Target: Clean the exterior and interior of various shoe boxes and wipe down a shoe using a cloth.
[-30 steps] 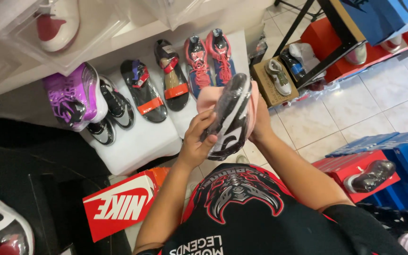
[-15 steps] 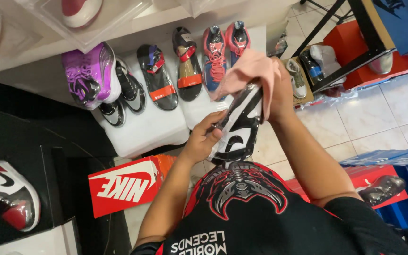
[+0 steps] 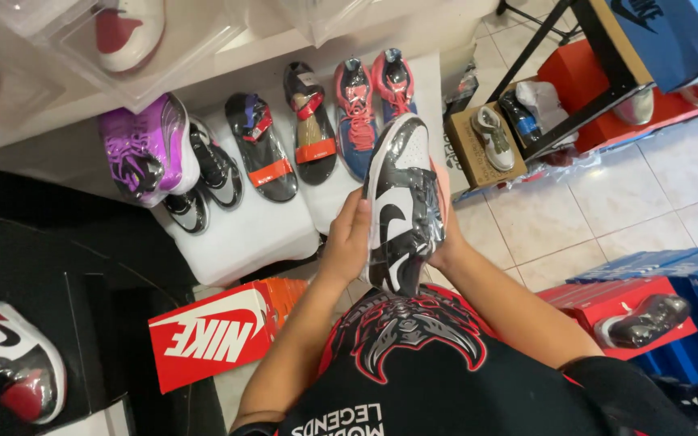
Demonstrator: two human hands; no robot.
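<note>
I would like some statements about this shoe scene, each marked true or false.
1. Both hands hold a black and white sneaker wrapped in clear plastic. True: the left hand and the right hand grip its sides.
2. The purple sneaker lies on the tiled floor. False: it rests on the white shelf.
3. A red shoebox stands below the left forearm. True.
4. The held sneaker is blue and pink. False: the blue and pink pair sits on the shelf behind it.
</note>
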